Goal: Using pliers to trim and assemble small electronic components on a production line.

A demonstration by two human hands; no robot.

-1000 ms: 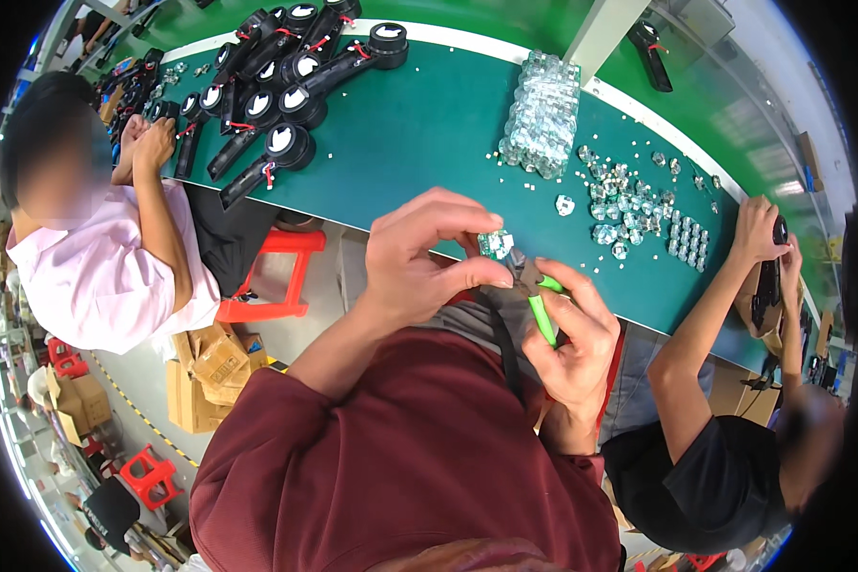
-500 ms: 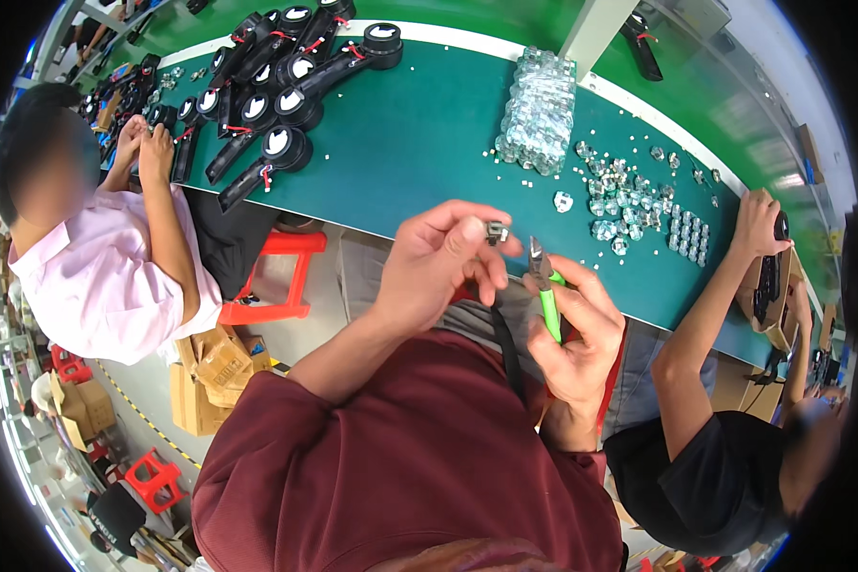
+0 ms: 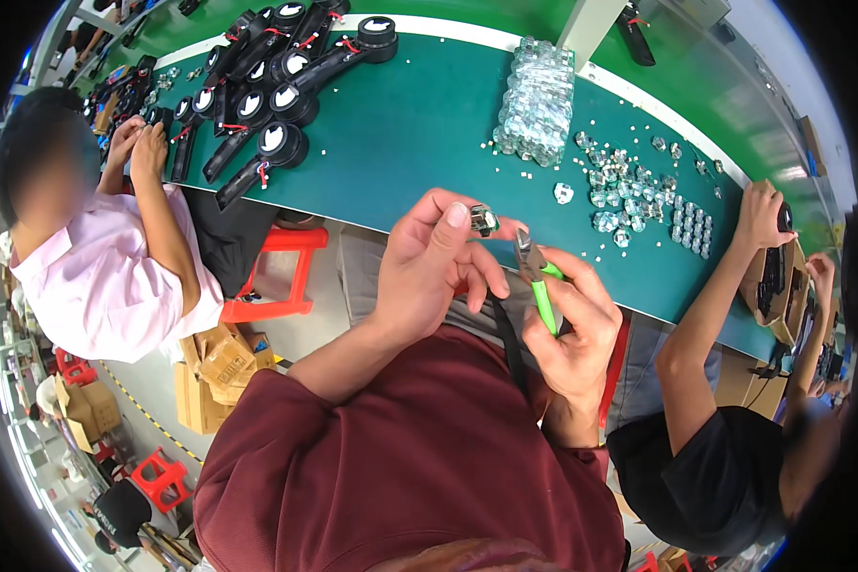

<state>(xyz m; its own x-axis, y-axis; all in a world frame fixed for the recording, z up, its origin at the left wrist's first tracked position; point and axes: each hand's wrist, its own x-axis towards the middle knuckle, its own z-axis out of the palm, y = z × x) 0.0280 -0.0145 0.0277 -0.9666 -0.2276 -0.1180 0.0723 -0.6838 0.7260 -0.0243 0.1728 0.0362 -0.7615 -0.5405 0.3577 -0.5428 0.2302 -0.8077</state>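
Between the thumb and fingers of my left hand [image 3: 424, 262] is a small round circuit board [image 3: 483, 221] with parts standing on it. My right hand [image 3: 577, 334] grips a pair of side cutters [image 3: 541, 296] with light green handles. The metal jaws point up and left, a little to the right of the board and apart from it. Both hands are in front of the table's near edge. On the table beyond them lie many similar small boards [image 3: 629, 195] in a loose heap, with a single board [image 3: 563, 194] nearer to my hands.
Stacked clear plastic trays [image 3: 534, 105] stand at the back, among scattered white bits. Black handled devices with round heads [image 3: 281, 143] are piled on the green table [image 3: 400, 143] at left. Co-workers sit on both sides; the right one handles a cardboard box [image 3: 782, 305].
The small board has turned in my left fingers and shifted slightly left. The cutters have moved a little left and their jaws have tilted further that way.
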